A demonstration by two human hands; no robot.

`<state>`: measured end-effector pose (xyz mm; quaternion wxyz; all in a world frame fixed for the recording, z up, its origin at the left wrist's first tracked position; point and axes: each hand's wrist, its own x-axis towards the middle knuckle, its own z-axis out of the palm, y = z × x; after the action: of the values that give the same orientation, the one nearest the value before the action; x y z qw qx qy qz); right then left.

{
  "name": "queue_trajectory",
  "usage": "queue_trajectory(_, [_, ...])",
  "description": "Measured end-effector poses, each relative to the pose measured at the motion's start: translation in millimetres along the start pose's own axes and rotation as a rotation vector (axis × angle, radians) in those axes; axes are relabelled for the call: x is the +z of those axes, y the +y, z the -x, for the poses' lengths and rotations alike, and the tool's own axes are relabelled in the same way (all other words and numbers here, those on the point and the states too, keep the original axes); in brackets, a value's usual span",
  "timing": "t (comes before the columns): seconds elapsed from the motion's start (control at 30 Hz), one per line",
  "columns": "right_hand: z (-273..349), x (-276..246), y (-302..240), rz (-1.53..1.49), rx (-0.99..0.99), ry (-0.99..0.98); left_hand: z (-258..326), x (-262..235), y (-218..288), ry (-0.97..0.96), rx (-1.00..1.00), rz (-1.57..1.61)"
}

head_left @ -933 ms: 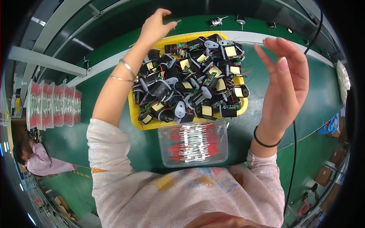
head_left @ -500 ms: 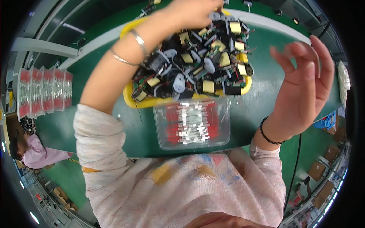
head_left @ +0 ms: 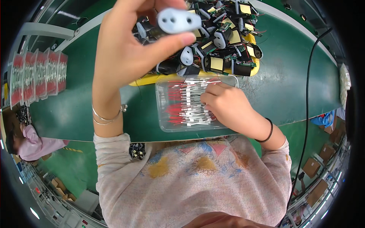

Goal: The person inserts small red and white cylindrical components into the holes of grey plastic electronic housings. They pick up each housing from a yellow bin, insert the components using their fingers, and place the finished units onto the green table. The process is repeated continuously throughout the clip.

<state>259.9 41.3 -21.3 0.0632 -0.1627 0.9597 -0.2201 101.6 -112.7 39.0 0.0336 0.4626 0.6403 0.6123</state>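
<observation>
"What are you seeing nearest, from out there?"

"I'm seeing the left hand (head_left: 125,57) at eleven o'clock, its thumb and fingers pinching a grey three-holed piece (head_left: 179,21) at twelve."

"And the right hand (head_left: 230,104)?"

"At three, it's reaching into a clear box (head_left: 182,128) near the dial's centre, fingers bunching narrowly over red and white wires (head_left: 186,110). I can't tell whether it's gripping any."

"Past that?"

"A yellow tray (head_left: 146,80) is sitting just beyond the box, around twelve to one, carrying heaped black parts (head_left: 242,68). Everything's resting on a green desk (head_left: 289,76)."

"Farther off?"

"Stacked boxes (head_left: 40,76) are standing between nine and ten; a co-worker in pink (head_left: 40,143) is showing beyond the desk, toward half past eight."
</observation>
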Motion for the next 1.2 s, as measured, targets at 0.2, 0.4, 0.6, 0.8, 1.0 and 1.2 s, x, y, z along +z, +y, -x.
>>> queue_trajectory(0.2, [-2.9,5.5,0.0,0.088,-0.068,0.083,6.8,-9.6,-1.4,-0.157,0.160,-0.147])
queue_trajectory(0.4, [-2.1,-34.0,-4.6,-0.216,-0.088,0.011,3.2,-7.2,-3.7,-0.187,0.195,-0.117])
queue_trajectory(0.6, [-14.4,-79.7,6.6,-0.969,-0.230,0.288,6.1,-4.8,1.6,-0.156,-0.099,0.172])
queue_trajectory(0.8, [-43.3,-77.5,23.1,-1.435,-0.180,0.524,6.5,-4.2,0.5,-0.236,-0.313,0.555])
queue_trajectory(1.0, [-47.8,-74.4,24.3,-1.413,-0.171,0.623,10.2,4.9,-8.4,-0.340,-0.370,0.639])
queue_trajectory(1.2, [-42.8,-75.3,14.3,-1.390,-0.177,0.506,10.5,11.4,-4.9,-0.441,-0.409,0.653])
